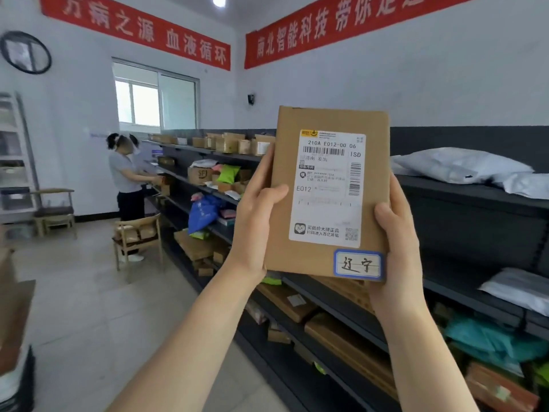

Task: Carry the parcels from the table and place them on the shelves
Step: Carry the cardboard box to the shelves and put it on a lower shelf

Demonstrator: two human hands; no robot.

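Two red banners with white Chinese characters, one on the left wall (136,31) and one on the right wall (341,28), run below the ceiling. A round wall clock (26,52) hangs left of a sliding window (156,96). Beneath the window a person in a pale top and dark trousers (126,179) stands facing right. A wooden chair (138,239) sits on the tiled floor (89,307) nearby, a second chair (55,212) behind it beside a pale rack (15,156) at the left wall. A small dark device (251,98) is mounted in the corner.
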